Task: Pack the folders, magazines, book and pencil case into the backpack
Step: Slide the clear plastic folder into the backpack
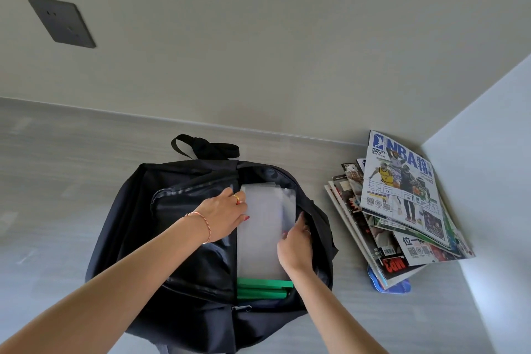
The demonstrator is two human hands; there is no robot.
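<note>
A pale wood-grain desk (pixel 71 181) is seen against a beige wall carrying a dark socket plate (pixel 61 21). A black backpack (pixel 161 238) is laid flat at the centre of the desk, its main compartment unzipped and spread open, its carry handle pointing toward the wall. A stack of magazines (pixel 402 210) is fanned out on the desk to the right of the backpack, apart from it, near the side wall; a basketball title is uppermost. A blue item (pixel 396 286) is partly visible under the near end of the stack; whether it is the pencil case cannot be told. Translucent folders (pixel 264 227) with green spines are seated inside the open compartment, spines toward the viewer. The left hand (pixel 224 217) is placed on the compartment's left flap, fingers closed on its edge beside the folders. The right hand (pixel 296 247) is pinched on the folders' right edge. The book is not identified.
</note>
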